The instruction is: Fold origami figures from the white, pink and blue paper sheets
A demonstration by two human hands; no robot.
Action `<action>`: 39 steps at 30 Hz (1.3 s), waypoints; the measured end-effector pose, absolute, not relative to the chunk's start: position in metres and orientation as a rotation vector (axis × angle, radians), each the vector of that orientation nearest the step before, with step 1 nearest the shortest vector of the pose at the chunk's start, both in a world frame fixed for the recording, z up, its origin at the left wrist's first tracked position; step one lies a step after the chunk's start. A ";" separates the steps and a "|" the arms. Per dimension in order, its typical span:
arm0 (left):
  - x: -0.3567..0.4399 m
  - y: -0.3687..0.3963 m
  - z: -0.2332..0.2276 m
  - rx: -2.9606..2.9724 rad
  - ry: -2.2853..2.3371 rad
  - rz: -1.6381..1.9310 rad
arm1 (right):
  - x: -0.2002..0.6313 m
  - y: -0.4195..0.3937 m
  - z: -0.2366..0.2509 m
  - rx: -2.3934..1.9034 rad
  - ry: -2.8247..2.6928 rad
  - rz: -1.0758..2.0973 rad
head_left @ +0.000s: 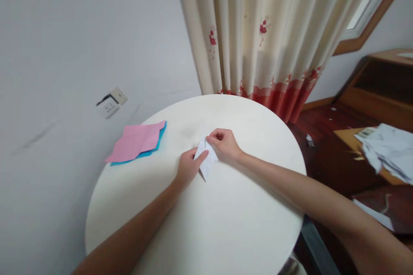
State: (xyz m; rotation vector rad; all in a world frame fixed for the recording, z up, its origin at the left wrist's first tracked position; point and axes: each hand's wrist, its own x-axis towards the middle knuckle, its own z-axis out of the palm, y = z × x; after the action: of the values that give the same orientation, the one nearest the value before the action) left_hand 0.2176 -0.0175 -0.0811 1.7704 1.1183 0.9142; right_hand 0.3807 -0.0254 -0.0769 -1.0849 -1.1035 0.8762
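Your left hand [188, 167] and right hand [225, 144] have fingers clamped on the folded white paper [206, 160] on the desk [226, 223]; press creases flat.

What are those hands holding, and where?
A small folded white paper piece: left hand presses its left edge, right hand pinches its top corner.

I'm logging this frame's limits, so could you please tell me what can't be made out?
- Head view: white paper, its folds partly hidden by left hand and right hand.
- Blue sheet, mostly hidden by the pink sheet.
- Table, near rim cut off by the bottom edge.
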 end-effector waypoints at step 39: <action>0.219 -0.013 -0.088 1.659 1.076 0.882 | 0.394 -0.024 -0.074 -1.177 -1.029 1.135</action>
State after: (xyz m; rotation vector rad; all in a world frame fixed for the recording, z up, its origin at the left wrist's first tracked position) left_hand 0.2185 -0.0132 -0.0880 1.6594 1.0758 0.8820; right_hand 0.3939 -0.0238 -0.0744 -1.1774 -1.0286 1.1355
